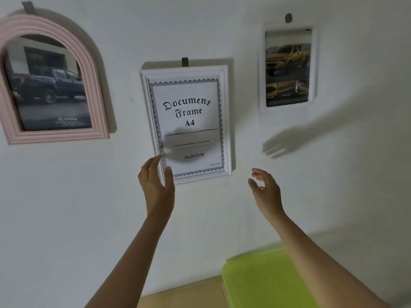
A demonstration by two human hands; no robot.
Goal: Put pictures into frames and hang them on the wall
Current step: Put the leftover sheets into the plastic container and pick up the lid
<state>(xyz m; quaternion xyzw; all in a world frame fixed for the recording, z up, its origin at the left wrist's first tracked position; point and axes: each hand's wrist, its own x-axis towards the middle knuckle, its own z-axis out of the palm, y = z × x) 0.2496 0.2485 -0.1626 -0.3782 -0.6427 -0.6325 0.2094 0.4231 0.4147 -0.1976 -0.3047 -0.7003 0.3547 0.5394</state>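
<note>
1. Far left of wall (124,30): pink arched frame (55,135) hangs from a grey hook (29,7). It holds a picture of a dark pickup (46,85). This one looks done.
2. Centre: white document frame (225,121) hangs on the wall from a dark hook (185,61). Behind the glazing is only the printed insert sheet (189,121) reading "Document Frame A4". No picture is loaded.
3. Left hand (155,181) is at the lower left corner of the document frame. Thumb (169,174) lies on the front moulding and the fingers (153,161) curl round the outer edge, so the corner is pinched between them.
4. Right hand (264,187) is raised, below and to the right of the frame's lower right corner, apart from it. Its fingers are loosely curved and slightly spread, holding nothing.
5. Right: small white frame (262,85) hangs from a round peg (288,18) and holds a yellow truck picture (287,63). It looks done.
6. Bottom right: a bright green object (266,281) below the wall. Cannot tell what it is.
7. Step in hand (judgement): handling the middle frame at the wall, either steadying it on its hook or about to lift it off. Cannot tell which.
8. Next move (judgement): the right hand should take the opposite lower corner so both sides are supported. If the frame is lifted, raise it straight up off the hook. A one-corner grip risks swinging it.
</note>
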